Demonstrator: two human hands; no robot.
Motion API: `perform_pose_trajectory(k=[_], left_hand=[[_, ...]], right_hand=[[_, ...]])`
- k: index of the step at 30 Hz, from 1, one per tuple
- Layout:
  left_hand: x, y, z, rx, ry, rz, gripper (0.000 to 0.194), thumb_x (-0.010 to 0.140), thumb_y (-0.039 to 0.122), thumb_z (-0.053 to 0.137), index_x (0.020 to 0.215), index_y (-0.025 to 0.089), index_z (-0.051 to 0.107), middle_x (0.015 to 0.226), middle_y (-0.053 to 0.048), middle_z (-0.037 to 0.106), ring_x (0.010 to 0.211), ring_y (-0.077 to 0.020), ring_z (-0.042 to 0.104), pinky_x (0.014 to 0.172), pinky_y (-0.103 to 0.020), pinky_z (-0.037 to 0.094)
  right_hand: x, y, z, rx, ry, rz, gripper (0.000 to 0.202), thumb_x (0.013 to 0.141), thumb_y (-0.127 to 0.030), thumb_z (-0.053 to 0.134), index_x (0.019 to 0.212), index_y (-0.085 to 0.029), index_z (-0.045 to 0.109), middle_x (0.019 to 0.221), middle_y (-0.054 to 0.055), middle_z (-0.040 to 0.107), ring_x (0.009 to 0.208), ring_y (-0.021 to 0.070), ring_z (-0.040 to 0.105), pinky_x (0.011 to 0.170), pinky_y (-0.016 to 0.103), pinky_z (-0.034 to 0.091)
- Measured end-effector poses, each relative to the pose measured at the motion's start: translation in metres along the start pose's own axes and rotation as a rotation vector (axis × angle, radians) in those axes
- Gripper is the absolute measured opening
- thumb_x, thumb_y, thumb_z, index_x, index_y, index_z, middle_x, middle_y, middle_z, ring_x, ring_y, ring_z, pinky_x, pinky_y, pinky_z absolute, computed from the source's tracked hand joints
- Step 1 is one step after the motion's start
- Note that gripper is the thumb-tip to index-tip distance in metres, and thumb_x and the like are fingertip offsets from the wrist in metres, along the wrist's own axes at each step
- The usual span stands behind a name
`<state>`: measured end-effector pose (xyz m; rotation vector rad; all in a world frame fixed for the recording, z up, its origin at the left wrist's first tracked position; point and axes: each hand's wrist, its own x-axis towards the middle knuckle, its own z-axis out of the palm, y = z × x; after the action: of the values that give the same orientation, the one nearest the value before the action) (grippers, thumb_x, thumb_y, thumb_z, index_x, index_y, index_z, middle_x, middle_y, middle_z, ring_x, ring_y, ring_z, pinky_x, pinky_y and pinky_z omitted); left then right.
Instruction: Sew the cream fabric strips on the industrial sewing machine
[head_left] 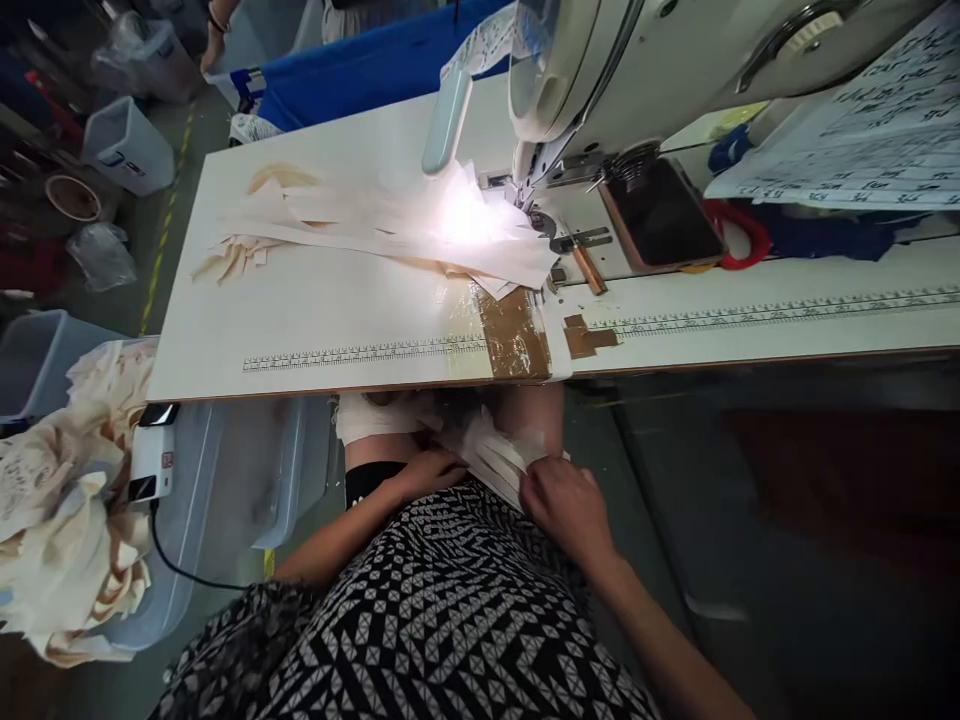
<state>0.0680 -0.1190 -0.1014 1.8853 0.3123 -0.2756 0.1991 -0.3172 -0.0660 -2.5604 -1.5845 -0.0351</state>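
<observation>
Low in the centre of the frame, our right hand (570,505) is closed on sheer white fabric strips (495,457) over our lap; our left hand (431,472) rests near them, its grip unclear. Cream cloth pieces (337,228) lie at the white sewing machine (559,75), upper centre, how many stitched or unstitched we cannot tell.

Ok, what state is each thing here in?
Right hand: grip closed on white strips
Left hand: at the lap, grip unclear
Table cloth pieces: loosely layered
Needle light: on
Phone: flat, screen dark
White device: cable attached
Red-handled scissors: blades hidden
Heaped cloth: crumpled
</observation>
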Motion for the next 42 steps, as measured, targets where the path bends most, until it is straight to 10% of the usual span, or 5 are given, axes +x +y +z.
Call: perform_pose_trajectory(k=[13, 20, 27, 37, 42], left_hand=[[0.02, 0.071, -0.012, -1.096, 0.071, -0.248, 0.044, 0.061, 0.053, 0.073, 0.076, 0.016, 0.055, 0.064, 0.003, 0.053, 0.06, -0.0094, 0.049, 0.062, -0.023, 0.039], [-0.02, 0.109, -0.078, -0.665, -0.26, -0.096, 0.036, 0.075, 0.05, 0.068, 0.077, 0.015, 0.06, 0.063, 0.004, 0.05, 0.054, -0.006, 0.038, 0.051, -0.02, 0.029], [-0.094, 0.097, -0.177, -0.025, -0.099, -0.064, 0.024, 0.08, 0.042, 0.063, 0.086, 0.02, 0.068, 0.075, 0.001, 0.065, 0.067, -0.0105, 0.053, 0.059, -0.02, 0.039], [-0.12, 0.091, -0.26, 0.695, 1.01, 0.038, 0.029, 0.089, 0.041, 0.049, 0.098, 0.023, 0.069, 0.091, -0.005, 0.072, 0.081, -0.0199, 0.063, 0.079, -0.033, 0.05], [-0.107, 0.049, -0.238, 0.982, 0.978, 0.079, 0.03, 0.089, 0.021, 0.042, 0.107, 0.025, 0.067, 0.11, -0.005, 0.072, 0.112, -0.0238, 0.06, 0.108, -0.051, 0.035]], right_hand=[[0.033, -0.026, -0.053, 0.462, 0.34, -0.009, 0.012, 0.094, -0.02, 0.05, 0.098, -0.02, 0.061, 0.091, 0.006, 0.066, 0.085, 0.0209, 0.058, 0.078, 0.035, 0.044], [0.071, -0.006, -0.081, 0.935, -0.223, -0.194, 0.035, 0.097, -0.047, 0.044, 0.078, -0.022, 0.06, 0.074, 0.001, 0.062, 0.073, 0.0172, 0.06, 0.088, 0.038, 0.048], [0.073, 0.052, -0.146, 0.833, -0.473, 0.016, 0.045, 0.089, -0.061, 0.052, 0.071, -0.021, 0.065, 0.06, 0.001, 0.057, 0.052, 0.0143, 0.05, 0.047, 0.025, 0.038], [0.136, 0.115, -0.164, -0.08, 0.684, -0.062, 0.031, 0.093, -0.036, 0.046, 0.096, -0.018, 0.071, 0.088, 0.01, 0.073, 0.09, 0.0219, 0.067, 0.09, 0.038, 0.044], [0.134, 0.12, -0.122, -0.221, 0.615, -0.24, 0.029, 0.092, -0.021, 0.041, 0.106, -0.018, 0.067, 0.107, 0.008, 0.072, 0.112, 0.0243, 0.062, 0.109, 0.046, 0.026]])
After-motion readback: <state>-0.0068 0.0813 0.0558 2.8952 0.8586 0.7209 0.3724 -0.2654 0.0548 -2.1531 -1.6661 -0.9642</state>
